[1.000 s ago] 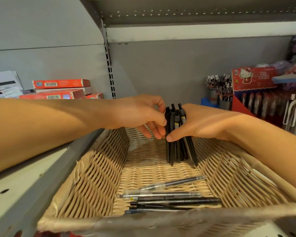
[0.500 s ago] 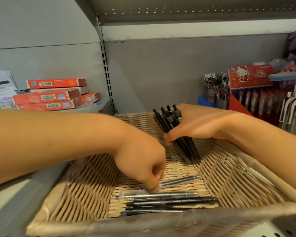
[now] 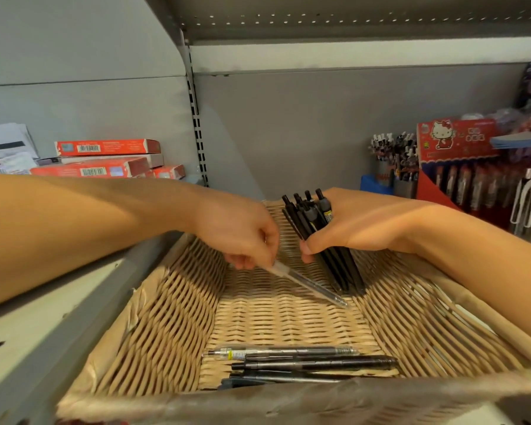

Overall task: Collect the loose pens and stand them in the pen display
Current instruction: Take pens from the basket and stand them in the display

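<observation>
- Left hand (image 3: 242, 237): grip pinching a clear pen (image 3: 310, 285), slanted above the basket (image 3: 154, 317) floor, likely for adding to the bundle.
- Right hand (image 3: 362, 225): grip wrapped round upright black pens (image 3: 316, 228), tips on the basket's far floor, keeping them gathered.
- Loose pens (image 3: 304, 361) flat at the basket's near edge, not yet collected.

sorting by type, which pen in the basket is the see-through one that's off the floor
The clear pen pinched by the left hand; the other loose pens lie flat.
</observation>
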